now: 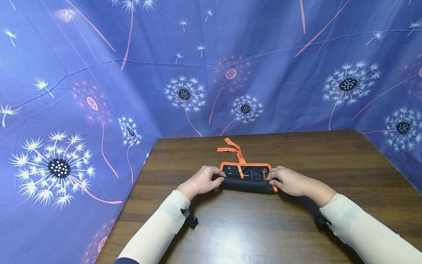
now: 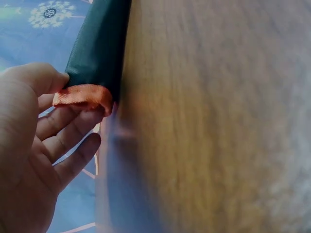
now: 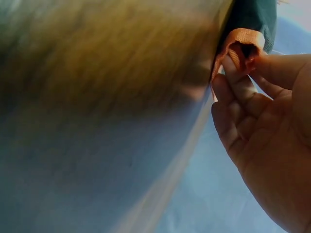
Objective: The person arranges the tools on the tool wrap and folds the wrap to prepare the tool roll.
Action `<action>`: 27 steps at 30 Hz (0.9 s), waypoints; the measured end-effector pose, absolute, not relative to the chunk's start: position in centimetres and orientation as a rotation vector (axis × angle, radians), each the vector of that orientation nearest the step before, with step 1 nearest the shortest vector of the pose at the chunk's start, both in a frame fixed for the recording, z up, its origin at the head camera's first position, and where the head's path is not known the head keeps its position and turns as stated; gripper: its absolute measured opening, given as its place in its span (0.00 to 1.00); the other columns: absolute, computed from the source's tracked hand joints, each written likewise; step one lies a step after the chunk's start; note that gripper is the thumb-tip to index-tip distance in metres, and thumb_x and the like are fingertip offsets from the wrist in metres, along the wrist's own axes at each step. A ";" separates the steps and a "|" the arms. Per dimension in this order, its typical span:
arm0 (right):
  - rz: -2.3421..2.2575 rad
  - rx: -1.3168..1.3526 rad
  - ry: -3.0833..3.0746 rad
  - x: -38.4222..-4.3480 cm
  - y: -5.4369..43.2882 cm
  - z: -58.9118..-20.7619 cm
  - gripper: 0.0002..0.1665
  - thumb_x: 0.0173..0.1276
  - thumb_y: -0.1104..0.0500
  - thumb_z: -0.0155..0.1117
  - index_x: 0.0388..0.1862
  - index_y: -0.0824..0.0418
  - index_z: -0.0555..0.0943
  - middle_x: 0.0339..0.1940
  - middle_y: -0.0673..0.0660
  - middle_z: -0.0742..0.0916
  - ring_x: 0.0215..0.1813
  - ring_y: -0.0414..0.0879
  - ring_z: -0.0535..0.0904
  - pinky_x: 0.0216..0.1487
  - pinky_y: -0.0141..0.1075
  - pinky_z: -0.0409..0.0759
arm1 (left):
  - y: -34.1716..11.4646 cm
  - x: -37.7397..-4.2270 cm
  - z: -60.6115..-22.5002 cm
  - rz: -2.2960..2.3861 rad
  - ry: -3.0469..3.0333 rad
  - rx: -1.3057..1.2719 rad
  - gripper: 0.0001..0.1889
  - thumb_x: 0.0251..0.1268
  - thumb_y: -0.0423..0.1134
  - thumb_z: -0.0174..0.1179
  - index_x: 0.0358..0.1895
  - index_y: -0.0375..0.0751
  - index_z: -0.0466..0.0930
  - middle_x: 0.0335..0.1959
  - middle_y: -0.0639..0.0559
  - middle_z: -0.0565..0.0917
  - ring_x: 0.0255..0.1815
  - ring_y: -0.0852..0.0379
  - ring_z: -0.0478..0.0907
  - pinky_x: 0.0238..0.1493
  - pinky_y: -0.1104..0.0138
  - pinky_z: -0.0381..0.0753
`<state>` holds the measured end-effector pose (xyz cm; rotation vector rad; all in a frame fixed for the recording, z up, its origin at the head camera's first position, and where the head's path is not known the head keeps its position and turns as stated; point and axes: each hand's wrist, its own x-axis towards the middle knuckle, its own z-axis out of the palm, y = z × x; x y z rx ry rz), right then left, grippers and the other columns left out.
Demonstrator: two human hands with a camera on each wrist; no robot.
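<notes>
A black fabric tool roll with orange edging lies on the table, its near side rolled over into a thick fold. My left hand pinches the left end of that fold; in the left wrist view the thumb presses on top by the orange trim, with fingers underneath. At the opposite end my right hand pinches the fold between thumb and fingers. The right wrist view shows the roll's orange-trimmed opening at those fingertips. White numbers and orange lettering show on the flat far part.
Two orange tie straps stretch from the roll's far edge toward the back of the brown wooden table. A blue curtain with a dandelion print hangs behind and to the left. Each wrist wears a small black camera over a pale sleeve.
</notes>
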<state>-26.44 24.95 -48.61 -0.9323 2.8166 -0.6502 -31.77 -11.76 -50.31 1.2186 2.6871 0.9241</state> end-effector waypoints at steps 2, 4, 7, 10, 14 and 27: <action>-0.644 -0.941 2.819 -26.4 24.9 -48.6 0.07 0.79 0.62 0.64 0.41 0.51 0.85 0.42 0.43 0.83 0.49 0.45 0.78 0.50 0.48 0.79 | -11.7 -31.7 -50.3 0.961 2.640 1.170 0.09 0.76 0.37 0.62 0.51 0.46 0.90 0.31 0.62 0.86 0.33 0.68 0.82 0.46 0.68 0.81; -0.645 -0.954 2.818 -26.4 25.0 -48.6 0.10 0.79 0.62 0.63 0.36 0.48 0.82 0.39 0.43 0.81 0.46 0.43 0.75 0.48 0.46 0.77 | -11.7 -31.7 -50.4 0.991 2.605 1.133 0.09 0.77 0.37 0.61 0.52 0.46 0.90 0.28 0.64 0.85 0.30 0.67 0.81 0.43 0.68 0.81; -0.639 -0.938 2.845 -26.3 25.1 -48.7 0.10 0.78 0.61 0.65 0.36 0.47 0.83 0.40 0.41 0.81 0.46 0.42 0.75 0.48 0.46 0.77 | -11.6 -31.7 -50.4 0.996 2.607 1.114 0.09 0.77 0.38 0.61 0.52 0.48 0.90 0.29 0.65 0.84 0.30 0.67 0.79 0.41 0.68 0.80; -0.651 -0.923 2.888 -26.2 25.2 -48.6 0.06 0.75 0.61 0.68 0.40 0.49 0.88 0.42 0.41 0.83 0.48 0.44 0.78 0.50 0.48 0.79 | -11.5 -31.7 -50.4 0.986 2.623 1.121 0.09 0.77 0.38 0.62 0.51 0.48 0.89 0.30 0.65 0.84 0.30 0.66 0.79 0.40 0.68 0.80; -0.746 -0.923 2.908 -26.1 25.0 -48.6 0.09 0.70 0.63 0.74 0.45 0.50 0.88 0.41 0.42 0.84 0.46 0.43 0.80 0.47 0.46 0.80 | -11.5 -31.7 -50.5 1.009 2.640 1.156 0.07 0.75 0.36 0.63 0.49 0.49 0.87 0.33 0.64 0.85 0.33 0.66 0.80 0.41 0.68 0.80; -0.859 -1.011 2.890 -25.5 23.9 -48.5 0.23 0.62 0.77 0.72 0.38 0.46 0.86 0.36 0.43 0.81 0.35 0.34 0.76 0.36 0.33 0.78 | -11.4 -31.7 -50.7 1.062 2.651 1.319 0.07 0.73 0.31 0.65 0.46 0.48 0.88 0.42 0.60 0.84 0.37 0.65 0.79 0.40 0.69 0.80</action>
